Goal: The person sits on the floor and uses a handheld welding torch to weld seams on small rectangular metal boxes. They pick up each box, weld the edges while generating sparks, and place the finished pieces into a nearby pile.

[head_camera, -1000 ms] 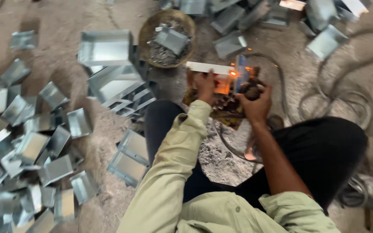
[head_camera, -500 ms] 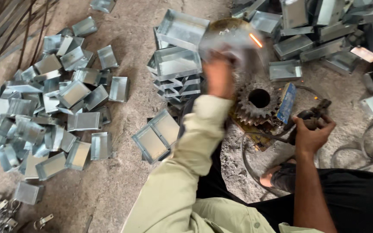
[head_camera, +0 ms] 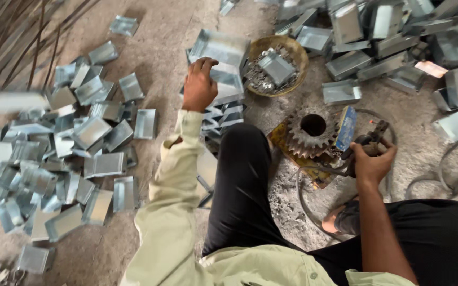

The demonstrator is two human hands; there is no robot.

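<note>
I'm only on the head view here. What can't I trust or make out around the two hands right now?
- Right hand: closed around a dark tool; the fingers hide its body.
- Left hand: over the stacked metal trays; whether it touches them is unclear.
- Bowl: small metal pieces inside, too small to identify.
- Flat piece at the left edge: motion-blurred.
- Cable: runs under the leg.

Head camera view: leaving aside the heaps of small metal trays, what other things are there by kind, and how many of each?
Hands: 2, left hand and right hand
Handheld tool in the right hand's grip: 1
Toothed gear wheel: 1
Round bowl of small metal bits: 1
Blue plate beside the gear: 1
Total: 6
</note>
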